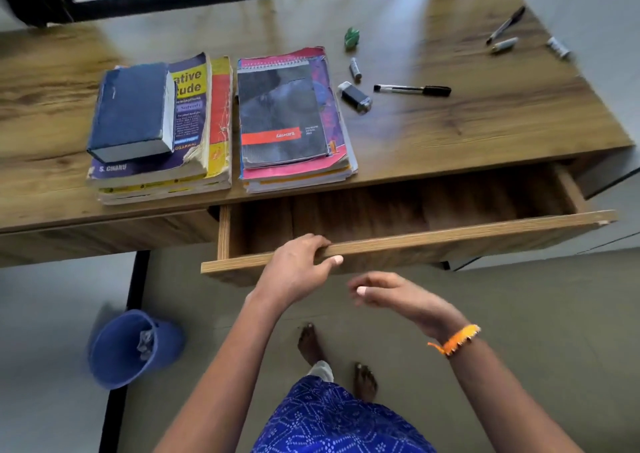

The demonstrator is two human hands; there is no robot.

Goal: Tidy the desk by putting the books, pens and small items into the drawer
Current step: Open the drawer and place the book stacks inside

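Note:
The wooden drawer [450,236] stands pulled out under the desk, its inside bare. My left hand [298,267] grips the top edge of the drawer front, fingers over the edge and thumb on the face. Just below and to the right, my right hand [398,295] hovers with loosely curled fingers, holding nothing. On the desk lie a stack of thick books [156,130] topped by a dark blue book [133,111], and a pile of notebooks [294,120] with a spiral pad on top. To their right lie a black pen [412,89], a stapler-like item [355,96], a small tube [355,68] and a green figure [352,38].
At the desk's far right lie another pen [505,24], a marker [504,45] and a small white cylinder [558,47]. A blue waste bin [128,348] stands on the floor to the left, beside the black desk leg [135,286]. A window frame runs along the back.

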